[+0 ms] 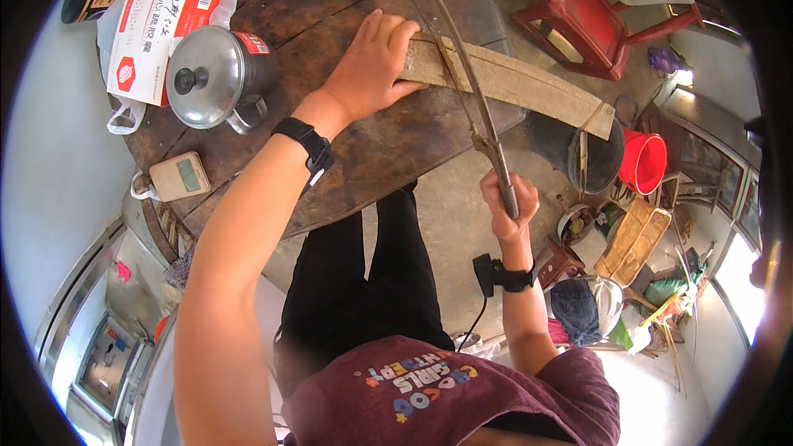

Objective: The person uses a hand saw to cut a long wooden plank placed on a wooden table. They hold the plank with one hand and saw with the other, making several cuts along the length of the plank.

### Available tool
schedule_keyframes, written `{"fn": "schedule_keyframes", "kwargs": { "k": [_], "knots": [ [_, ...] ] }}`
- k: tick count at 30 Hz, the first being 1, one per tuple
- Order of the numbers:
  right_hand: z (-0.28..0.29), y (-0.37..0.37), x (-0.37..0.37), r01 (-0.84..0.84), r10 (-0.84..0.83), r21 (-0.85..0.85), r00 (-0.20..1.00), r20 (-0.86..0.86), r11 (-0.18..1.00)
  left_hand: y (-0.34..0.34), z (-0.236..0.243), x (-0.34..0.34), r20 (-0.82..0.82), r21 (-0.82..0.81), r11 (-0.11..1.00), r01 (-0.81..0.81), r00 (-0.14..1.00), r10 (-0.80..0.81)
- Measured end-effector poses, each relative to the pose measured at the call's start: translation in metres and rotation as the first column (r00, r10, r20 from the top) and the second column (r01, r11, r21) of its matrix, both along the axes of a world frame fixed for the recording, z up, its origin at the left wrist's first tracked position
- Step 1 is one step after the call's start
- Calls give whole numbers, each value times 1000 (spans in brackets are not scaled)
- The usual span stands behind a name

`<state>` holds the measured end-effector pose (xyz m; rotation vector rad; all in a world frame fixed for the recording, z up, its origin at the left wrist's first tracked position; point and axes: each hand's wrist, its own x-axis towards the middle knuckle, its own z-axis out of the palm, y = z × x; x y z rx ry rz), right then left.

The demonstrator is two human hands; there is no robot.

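My left hand [376,58] grips the near end of a flat wooden board [529,84], holding it against the table, with the thumb along one edge and the fingers over the other. The board reaches out past the table's right edge. In my right hand [510,208] is the lower end of a bow saw [473,74] with a curved metal tube frame and a thin blade. The saw lies across the board just right of my left hand, and its far end runs out of the top of the view. How deep the blade sits in the wood cannot be told.
The dark wooden table [330,144] bears a lidded metal pot [206,76], a red-and-white box [157,37] and a beige device with a small screen [180,177]. A red chair [582,21], dark bucket [596,167], red bucket [642,162] and clutter stand to the right.
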<state>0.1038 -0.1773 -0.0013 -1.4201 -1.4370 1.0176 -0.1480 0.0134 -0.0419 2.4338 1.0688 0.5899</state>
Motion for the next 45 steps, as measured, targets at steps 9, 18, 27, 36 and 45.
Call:
{"fn": "schedule_keyframes", "kwargs": {
  "k": [9, 18, 27, 36, 45],
  "knots": [
    [13, -5, -1, -33, 31, 26, 996, 78, 999, 2, 2, 0, 2, -21, 1000, 15, 1000, -15],
    [20, 1, -10, -45, 40, 104, 998, 48, 994, 1, 4, 0, 5, -51, 999, 12, 1000, -12],
    [20, -5, -11, -43, 37, 111, 998, 59, 993, 0, 3, 0, -36, -30, 1000, 9, 999, -10],
    [17, -4, -12, -64, 54, 167, 997, 62, 984, 2, 4, 0, -44, -77, 997, 27, 999, -31],
    [14, -7, -14, -33, 34, 167, 999, -2, 985, 2, 2, 1, -30, -87, 996, 28, 999, -31]
  ]
}}
